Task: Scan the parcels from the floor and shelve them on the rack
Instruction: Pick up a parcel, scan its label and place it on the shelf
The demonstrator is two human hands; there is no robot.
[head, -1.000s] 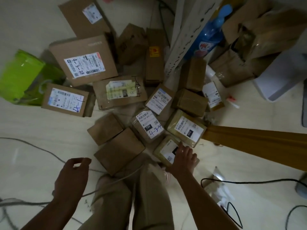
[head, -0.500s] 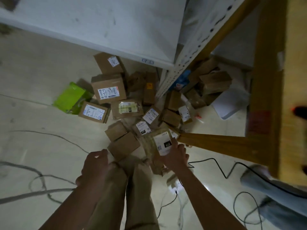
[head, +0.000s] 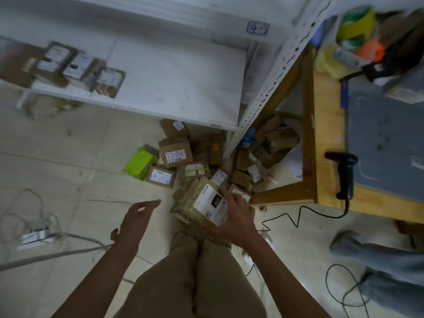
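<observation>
Lifted the parcel [head: 207,206] off the floor pile [head: 176,154], now mid-frame gripped in my right hand [head: 237,218]; left hand [head: 137,216] hangs loose, fingers relaxed, empty.

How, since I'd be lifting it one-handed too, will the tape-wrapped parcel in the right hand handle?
Probably light for its size: the right hand alone seems to hold the parcel off the floor. Its glossy tape wrap may be slippery. It looks boxy and unbent in the grip, so likely stiff, not floppy.
</observation>
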